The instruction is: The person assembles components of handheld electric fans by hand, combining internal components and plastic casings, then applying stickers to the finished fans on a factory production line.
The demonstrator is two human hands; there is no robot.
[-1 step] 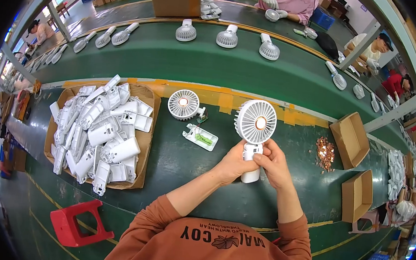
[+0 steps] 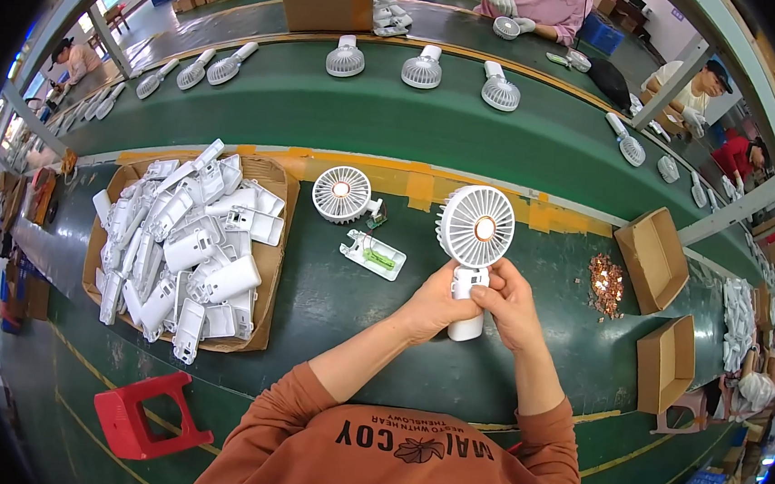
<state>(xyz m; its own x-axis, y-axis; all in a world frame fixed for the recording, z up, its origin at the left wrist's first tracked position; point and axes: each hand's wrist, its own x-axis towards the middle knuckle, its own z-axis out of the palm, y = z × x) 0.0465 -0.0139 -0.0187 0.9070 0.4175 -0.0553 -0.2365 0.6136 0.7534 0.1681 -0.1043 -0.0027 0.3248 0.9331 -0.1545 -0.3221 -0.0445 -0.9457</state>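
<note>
Both my hands grip a white handheld fan, held upright with its round grille facing up toward me. My left hand wraps the left side of its handle. On the other side, my right hand closes round the handle, thumb across its front. To the left lies a separate fan head with a small green circuit board hanging from it. Just below that rests an open white handle shell holding a green battery.
A cardboard tray heaped with white handle shells stands left. Small copper-coloured parts lie right, near two cardboard boxes. Beyond runs a green conveyor belt carrying several fans. Co-workers sit farther off. A red stool stands lower left.
The fans in the middle of the conveyor belt have shifted very slightly left. My hands and the fan in them look almost unmoved.
</note>
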